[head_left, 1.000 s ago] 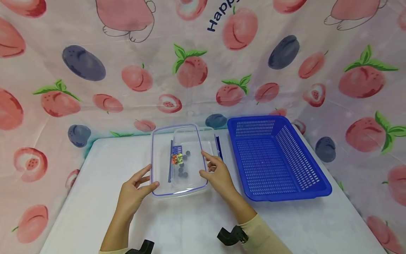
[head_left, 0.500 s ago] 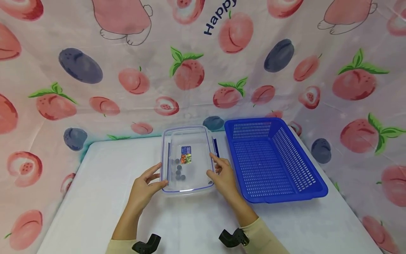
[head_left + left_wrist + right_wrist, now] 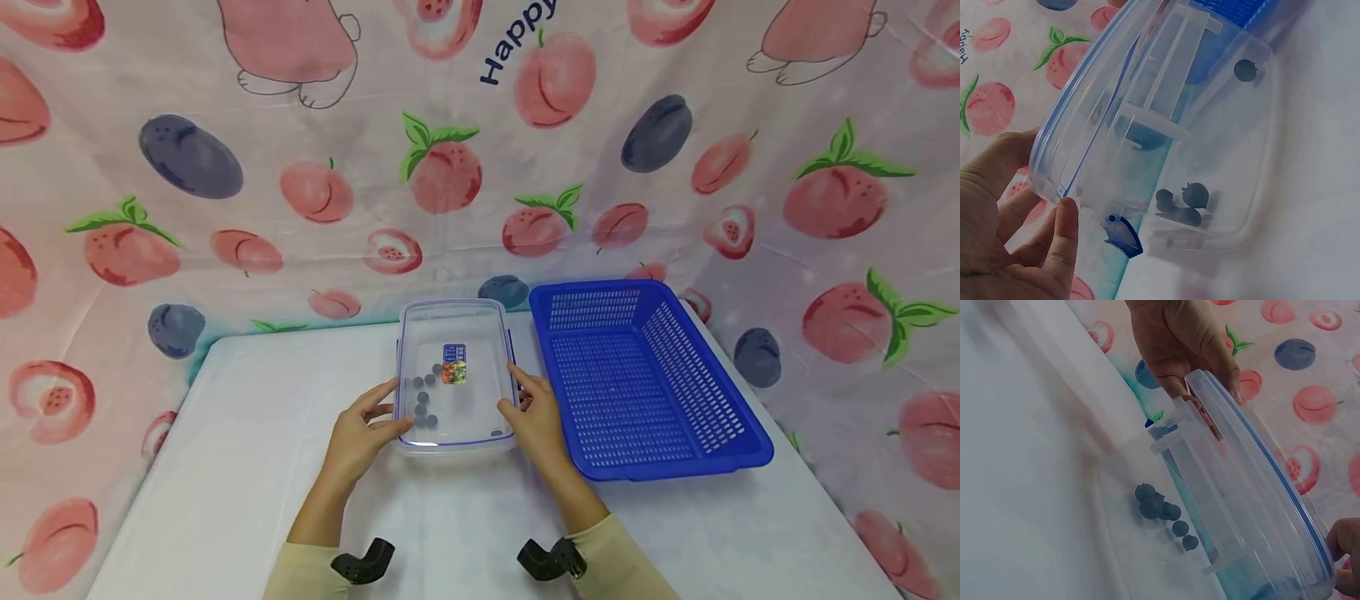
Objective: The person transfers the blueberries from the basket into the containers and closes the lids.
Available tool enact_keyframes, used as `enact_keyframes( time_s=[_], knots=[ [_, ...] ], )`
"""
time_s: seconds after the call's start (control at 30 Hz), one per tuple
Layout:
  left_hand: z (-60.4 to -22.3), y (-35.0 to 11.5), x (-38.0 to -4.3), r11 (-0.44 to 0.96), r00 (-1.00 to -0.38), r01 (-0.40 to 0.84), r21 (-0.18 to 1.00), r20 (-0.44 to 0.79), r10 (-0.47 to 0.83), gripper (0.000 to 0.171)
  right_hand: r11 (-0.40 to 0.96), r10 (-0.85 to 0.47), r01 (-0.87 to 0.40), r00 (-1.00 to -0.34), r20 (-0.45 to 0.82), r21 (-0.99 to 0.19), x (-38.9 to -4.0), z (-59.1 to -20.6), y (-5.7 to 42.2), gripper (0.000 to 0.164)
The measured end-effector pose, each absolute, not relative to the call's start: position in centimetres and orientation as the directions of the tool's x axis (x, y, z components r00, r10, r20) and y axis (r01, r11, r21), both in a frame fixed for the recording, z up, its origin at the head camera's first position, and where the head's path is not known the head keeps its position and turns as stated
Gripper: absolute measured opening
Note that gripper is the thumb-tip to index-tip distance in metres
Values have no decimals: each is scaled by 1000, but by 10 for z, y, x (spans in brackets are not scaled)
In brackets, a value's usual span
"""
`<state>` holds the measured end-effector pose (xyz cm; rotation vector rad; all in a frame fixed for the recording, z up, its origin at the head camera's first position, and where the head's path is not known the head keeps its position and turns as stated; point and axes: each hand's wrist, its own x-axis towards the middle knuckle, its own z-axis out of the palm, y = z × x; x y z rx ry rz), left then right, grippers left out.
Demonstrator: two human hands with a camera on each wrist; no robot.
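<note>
Between my hands is a clear plastic lid with a blue seal and a printed label. My left hand pinches its left edge, and the right hand pinches the opposite edge. Beneath it stands a clear food container on the white table. Several blueberries lie inside, mostly toward the left; one blueberry sits apart near the right side. A blue side flap stands out from the container. The lid lines up over the container; whether it touches the rim I cannot tell.
Close on the right is a blue perforated basket, its near edge beside my right forearm. A fruit-print cloth hangs behind the table. Each wrist carries a black camera mount.
Both hands have carried the lid to the right, from offset left of the container to squarely over it. The blueberries stay in the container; the view has shifted slightly.
</note>
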<state>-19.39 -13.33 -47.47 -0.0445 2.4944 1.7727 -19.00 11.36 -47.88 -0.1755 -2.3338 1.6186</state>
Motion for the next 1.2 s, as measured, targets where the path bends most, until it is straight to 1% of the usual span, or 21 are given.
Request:
enact_keyframes(
  time_s=[0.33,0.7,1.2],
  knots=[
    [-478,-130,-197,308,-994,-94,947,-105,18,67,391,265,-36,-953,150,-920,-195,-484,114,55],
    [-485,-129,-200,374,-996,-84,923,-88,-6,65,426,272,-41,-947,171,-904,-199,-484,111,56],
    [-487,-129,-201,383,-994,-109,917,-109,-22,63,445,289,-22,-943,167,-895,-199,-485,109,54]
  ],
)
